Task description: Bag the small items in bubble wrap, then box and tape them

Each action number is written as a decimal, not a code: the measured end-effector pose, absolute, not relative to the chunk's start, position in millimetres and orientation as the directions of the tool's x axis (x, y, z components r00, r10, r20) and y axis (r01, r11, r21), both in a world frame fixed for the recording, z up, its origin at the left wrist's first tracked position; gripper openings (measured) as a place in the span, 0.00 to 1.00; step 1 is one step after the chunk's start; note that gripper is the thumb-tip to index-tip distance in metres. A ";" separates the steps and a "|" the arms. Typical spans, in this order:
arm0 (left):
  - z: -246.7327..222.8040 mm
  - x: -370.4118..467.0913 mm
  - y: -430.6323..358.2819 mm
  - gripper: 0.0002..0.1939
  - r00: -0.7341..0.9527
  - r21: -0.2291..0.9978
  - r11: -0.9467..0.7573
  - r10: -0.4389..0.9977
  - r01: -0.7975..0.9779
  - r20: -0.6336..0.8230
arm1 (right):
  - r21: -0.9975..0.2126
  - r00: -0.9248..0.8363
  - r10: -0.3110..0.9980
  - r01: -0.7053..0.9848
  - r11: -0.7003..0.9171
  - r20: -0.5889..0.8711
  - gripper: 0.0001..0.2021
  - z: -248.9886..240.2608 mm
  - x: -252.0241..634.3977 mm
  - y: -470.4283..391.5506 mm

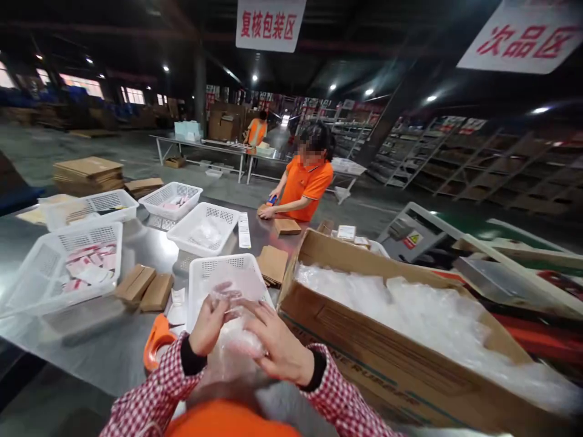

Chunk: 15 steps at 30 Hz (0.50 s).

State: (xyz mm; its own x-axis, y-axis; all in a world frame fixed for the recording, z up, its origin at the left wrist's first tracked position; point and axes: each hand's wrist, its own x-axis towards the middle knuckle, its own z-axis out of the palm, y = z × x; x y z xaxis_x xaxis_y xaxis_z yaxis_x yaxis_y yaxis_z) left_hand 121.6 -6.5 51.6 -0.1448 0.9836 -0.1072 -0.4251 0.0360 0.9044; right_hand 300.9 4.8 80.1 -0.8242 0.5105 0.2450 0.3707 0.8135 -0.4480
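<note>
Both hands are on a clear, crinkled plastic wrap (pixel 239 343) with something pinkish inside, held low over the near white basket. My left hand (pixel 207 321) pinches the wrap's upper left edge, fingers curled. Across from it, my right hand (pixel 282 346) has its fingers bent over the top and right side of the wrap. The exact kind of the wrapped item cannot be made out. Behind the hands stands the white plastic basket (pixel 197 273), its front part covered by them. An orange tape dispenser (pixel 157 340) lies left of my left wrist.
To the right, a long cardboard box (pixel 355 352) is full of clear plastic wraps. Small brown boxes (pixel 155 292) and a white basket of pink-and-white packets (pixel 27 282) stand left. Flat brown cartons (pixel 272 264) lie ahead. Across the table works a co-worker in orange (pixel 307 188).
</note>
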 end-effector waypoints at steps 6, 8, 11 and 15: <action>49.2 87.0 -8.9 0.20 -0.261 0.985 -0.019 0.965 -0.171 -0.027 | -0.804 -0.680 0.699 0.276 0.527 0.224 0.22 77.7 302.1 3.8; 49.3 85.9 -10.4 0.16 -0.234 1.000 -0.027 0.972 -0.010 0.024 | -0.871 -0.709 0.674 0.180 0.458 0.208 0.23 78.5 291.9 -3.3; 46.0 89.1 -14.7 0.15 -0.157 0.983 -0.085 0.981 0.162 0.110 | -0.903 -0.678 0.711 0.166 0.396 0.187 0.26 72.6 271.7 -13.0; 41.9 85.0 -23.9 0.08 -0.027 0.944 -0.175 0.981 0.281 0.190 | -0.990 -0.502 0.861 0.058 0.126 0.080 0.23 59.8 261.7 -9.9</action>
